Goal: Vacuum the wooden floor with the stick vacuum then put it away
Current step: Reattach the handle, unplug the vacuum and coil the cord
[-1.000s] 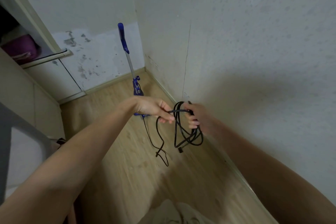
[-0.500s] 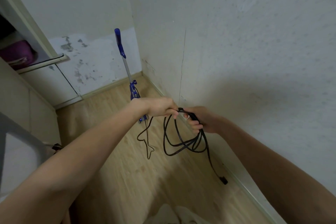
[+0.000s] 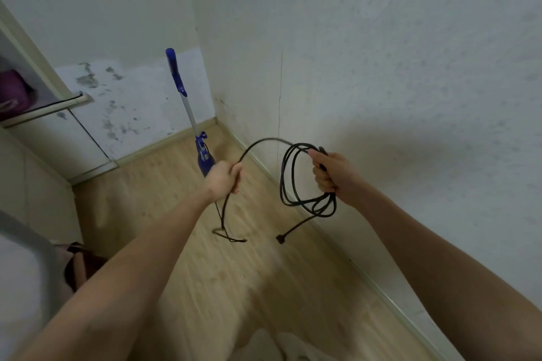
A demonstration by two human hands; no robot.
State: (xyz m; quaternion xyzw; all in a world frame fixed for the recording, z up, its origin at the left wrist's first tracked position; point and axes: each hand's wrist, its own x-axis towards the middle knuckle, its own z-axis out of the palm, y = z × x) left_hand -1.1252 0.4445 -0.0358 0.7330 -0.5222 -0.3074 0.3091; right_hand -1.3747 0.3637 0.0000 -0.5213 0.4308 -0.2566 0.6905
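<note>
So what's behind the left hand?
Behind the left hand, which grips the black cord, the blue vacuum stands by the corner. Its handle and tube show; the hand covers its lower body and floor head.

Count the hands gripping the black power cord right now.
2. The left hand grips the free run of the cord near the blue stick vacuum; the right hand holds the coiled loops beside the wall.

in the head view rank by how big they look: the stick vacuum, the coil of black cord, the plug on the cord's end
1. stick vacuum, standing farther off, so its lead is understated
2. coil of black cord, gripped by the right hand
3. plug, dangling below the coil
</note>
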